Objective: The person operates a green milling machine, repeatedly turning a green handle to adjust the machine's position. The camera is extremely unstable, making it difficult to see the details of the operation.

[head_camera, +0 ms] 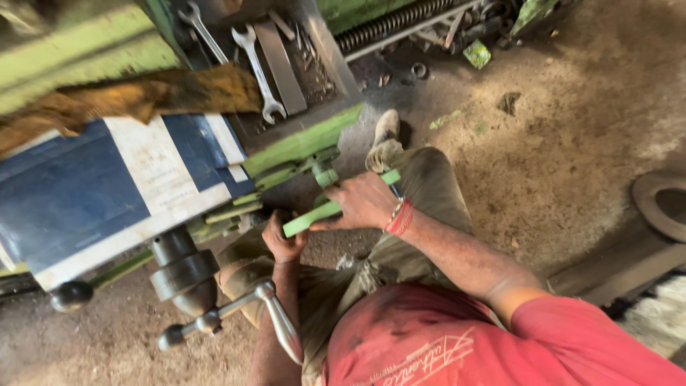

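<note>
A large green-painted machine body with a blue and white panel fills the left of the view, standing on a dusty earthen floor. On its upper ledge lie a crumpled brown rag and two steel open-ended spanners; below hangs a dark metal hub with ball-ended steel handles.

The person crouches at the machine's side. The right hand is wrapped shut around a flat green-painted metal lever bar that juts from the machine's lower edge. The left hand sits just under the bar's lower end, fingers curled against it; whether it grips the bar or only props it I cannot tell.

My reading is that the bar is being worked or set in place on the machine, mid-step. Any further move looks to need a firm right-hand hold, with the left steadying the free end.
</note>
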Demonstrator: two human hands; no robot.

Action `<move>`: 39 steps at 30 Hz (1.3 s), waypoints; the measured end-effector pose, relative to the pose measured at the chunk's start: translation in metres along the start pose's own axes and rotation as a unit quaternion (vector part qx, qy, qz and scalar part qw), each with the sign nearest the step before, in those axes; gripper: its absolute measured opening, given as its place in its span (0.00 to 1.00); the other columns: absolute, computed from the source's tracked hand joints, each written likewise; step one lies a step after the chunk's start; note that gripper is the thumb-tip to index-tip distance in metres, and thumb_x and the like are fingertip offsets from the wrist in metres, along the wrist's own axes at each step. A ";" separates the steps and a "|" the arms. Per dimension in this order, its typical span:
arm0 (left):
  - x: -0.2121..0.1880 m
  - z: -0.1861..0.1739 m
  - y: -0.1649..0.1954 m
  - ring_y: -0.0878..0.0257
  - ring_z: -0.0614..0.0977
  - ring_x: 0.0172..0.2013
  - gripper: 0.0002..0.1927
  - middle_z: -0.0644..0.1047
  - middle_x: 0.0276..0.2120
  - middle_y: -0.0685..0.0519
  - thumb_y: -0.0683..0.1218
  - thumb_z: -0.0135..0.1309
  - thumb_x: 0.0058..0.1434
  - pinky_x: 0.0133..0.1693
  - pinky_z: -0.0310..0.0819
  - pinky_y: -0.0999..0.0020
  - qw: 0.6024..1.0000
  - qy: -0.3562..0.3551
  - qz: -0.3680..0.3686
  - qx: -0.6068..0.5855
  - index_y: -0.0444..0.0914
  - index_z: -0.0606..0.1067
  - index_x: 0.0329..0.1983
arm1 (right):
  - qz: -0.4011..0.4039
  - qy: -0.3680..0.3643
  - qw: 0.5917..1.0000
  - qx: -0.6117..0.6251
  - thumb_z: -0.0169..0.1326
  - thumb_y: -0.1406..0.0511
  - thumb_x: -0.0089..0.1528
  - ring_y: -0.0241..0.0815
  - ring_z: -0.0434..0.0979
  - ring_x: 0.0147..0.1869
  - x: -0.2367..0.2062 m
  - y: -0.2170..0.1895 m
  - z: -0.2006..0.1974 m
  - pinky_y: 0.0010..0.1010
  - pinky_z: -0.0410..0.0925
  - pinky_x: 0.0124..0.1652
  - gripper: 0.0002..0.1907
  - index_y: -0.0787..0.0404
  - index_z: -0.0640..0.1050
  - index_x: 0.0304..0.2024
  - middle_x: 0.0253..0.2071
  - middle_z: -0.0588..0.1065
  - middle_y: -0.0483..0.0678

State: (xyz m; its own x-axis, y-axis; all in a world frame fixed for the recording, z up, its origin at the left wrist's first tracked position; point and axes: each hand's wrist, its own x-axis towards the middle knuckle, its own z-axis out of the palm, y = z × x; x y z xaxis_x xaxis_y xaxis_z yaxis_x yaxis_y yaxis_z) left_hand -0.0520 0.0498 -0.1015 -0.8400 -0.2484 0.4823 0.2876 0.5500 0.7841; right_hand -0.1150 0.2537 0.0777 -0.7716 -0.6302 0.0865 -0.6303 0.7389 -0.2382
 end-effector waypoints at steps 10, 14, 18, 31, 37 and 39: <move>-0.009 0.013 -0.011 0.47 0.75 0.23 0.11 0.73 0.25 0.46 0.44 0.61 0.61 0.28 0.71 0.58 1.000 -0.004 -0.023 -0.013 0.38 0.70 0.32 | -0.005 0.006 1.000 0.012 0.55 0.30 0.54 0.54 0.80 0.24 -0.001 0.006 0.004 0.44 0.71 0.26 0.39 0.59 0.82 0.29 0.19 0.76 0.52; -0.010 0.012 -0.011 0.45 0.78 0.27 0.10 0.76 0.29 0.45 0.45 0.61 0.60 0.32 0.75 0.58 0.999 -0.024 -0.038 -0.014 0.36 0.72 0.35 | 0.011 -0.019 1.000 -0.004 0.55 0.30 0.52 0.54 0.80 0.23 0.000 0.006 0.002 0.45 0.71 0.24 0.39 0.57 0.84 0.33 0.18 0.77 0.53; -0.007 0.006 -0.015 0.37 0.80 0.34 0.28 0.77 0.36 0.37 0.51 0.60 0.53 0.38 0.77 0.53 0.999 -0.029 -0.007 0.016 0.28 0.72 0.51 | -0.029 0.051 0.998 0.004 0.55 0.31 0.53 0.52 0.80 0.24 0.005 0.003 0.001 0.43 0.71 0.26 0.36 0.54 0.84 0.34 0.23 0.78 0.52; 0.000 -0.016 -0.023 0.35 0.76 0.32 0.17 0.73 0.31 0.39 0.48 0.60 0.54 0.33 0.72 0.49 0.999 -0.031 -0.021 0.009 0.35 0.70 0.39 | -0.015 -0.013 0.999 -0.047 0.54 0.30 0.55 0.49 0.79 0.23 0.019 -0.022 0.009 0.40 0.71 0.24 0.38 0.57 0.81 0.29 0.19 0.76 0.49; 0.000 -0.018 -0.023 0.36 0.76 0.30 0.15 0.73 0.29 0.40 0.47 0.62 0.58 0.31 0.70 0.49 0.999 -0.032 -0.027 0.016 0.35 0.70 0.38 | -0.014 -0.024 0.998 -0.064 0.54 0.30 0.54 0.46 0.79 0.22 0.022 -0.028 0.009 0.38 0.70 0.22 0.39 0.58 0.82 0.30 0.20 0.77 0.48; 0.001 -0.019 -0.024 0.36 0.76 0.30 0.15 0.73 0.29 0.40 0.47 0.62 0.57 0.31 0.71 0.50 0.999 -0.031 -0.021 0.014 0.34 0.70 0.38 | -0.005 -0.022 0.999 -0.044 0.54 0.31 0.55 0.47 0.80 0.24 0.021 -0.030 0.008 0.39 0.70 0.23 0.38 0.57 0.81 0.29 0.21 0.77 0.48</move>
State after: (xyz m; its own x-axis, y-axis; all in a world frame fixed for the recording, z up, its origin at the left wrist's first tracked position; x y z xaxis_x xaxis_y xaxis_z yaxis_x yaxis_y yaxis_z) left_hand -0.0509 0.0213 -0.1121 -0.8782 -0.2220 0.4236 0.2395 0.5624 0.7914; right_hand -0.1120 0.2165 0.0793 -0.7623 -0.6455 0.0460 -0.6441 0.7499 -0.1511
